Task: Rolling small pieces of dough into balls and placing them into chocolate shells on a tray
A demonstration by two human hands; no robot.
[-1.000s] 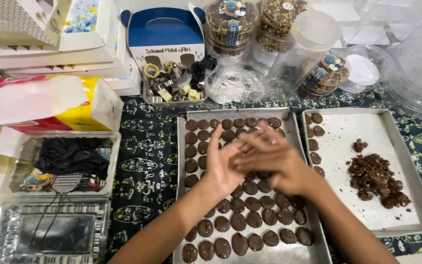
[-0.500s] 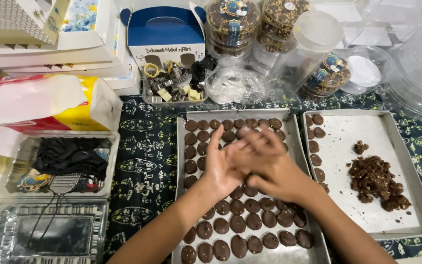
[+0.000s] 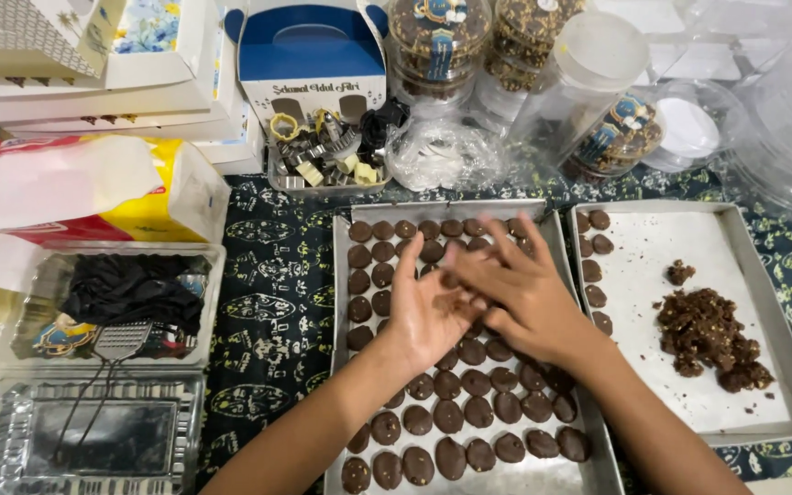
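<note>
Chocolate-coated cookies (image 3: 449, 414), several dozen, are laid in rows on one of two metal trays (image 3: 598, 463), above which the left hand (image 3: 428, 307) and right hand (image 3: 515, 293) are pressed together, their grip unclear.

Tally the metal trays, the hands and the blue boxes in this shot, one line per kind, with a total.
Metal trays: 2, the cookie tray and the dough tray
Hands: 2, the left hand and the right hand
Blue boxes: 1, the blue handled box
Total: 5
</note>
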